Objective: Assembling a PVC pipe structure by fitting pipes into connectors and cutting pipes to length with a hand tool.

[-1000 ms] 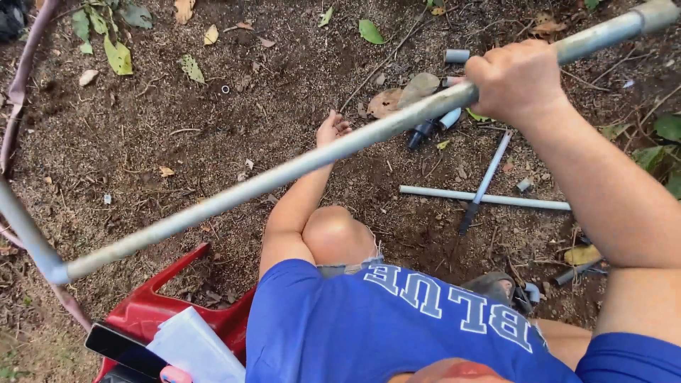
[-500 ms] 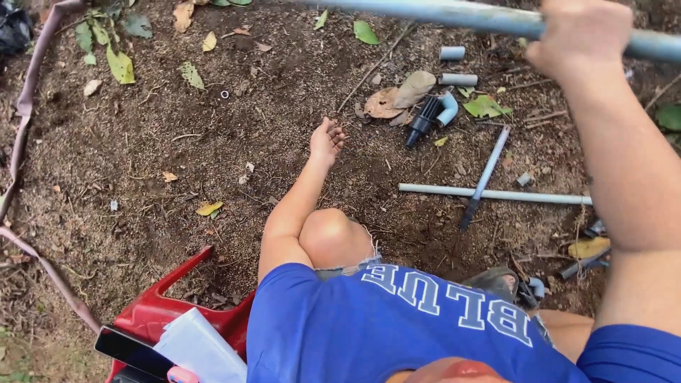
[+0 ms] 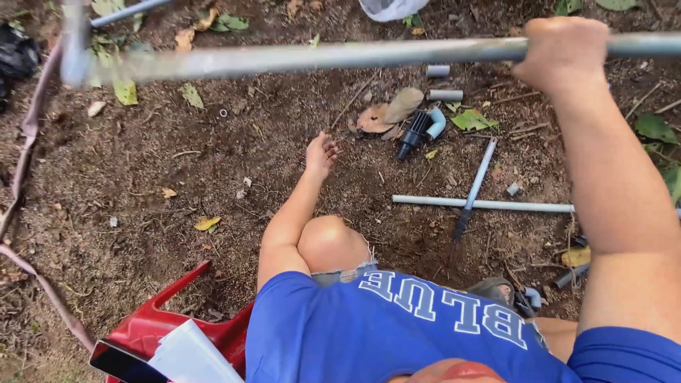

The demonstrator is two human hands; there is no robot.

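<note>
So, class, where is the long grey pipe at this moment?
In the head view the long grey pipe runs across the top of the picture, gripped near its right end by the right hand, above the bare soil.

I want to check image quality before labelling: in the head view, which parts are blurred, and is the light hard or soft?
Head view: the long grey metal pipe gripped by the right hand is smeared, most at its left end; the left hand and brown soil ground look sharp; light is soft and even, without hard shadows or glare.
</note>
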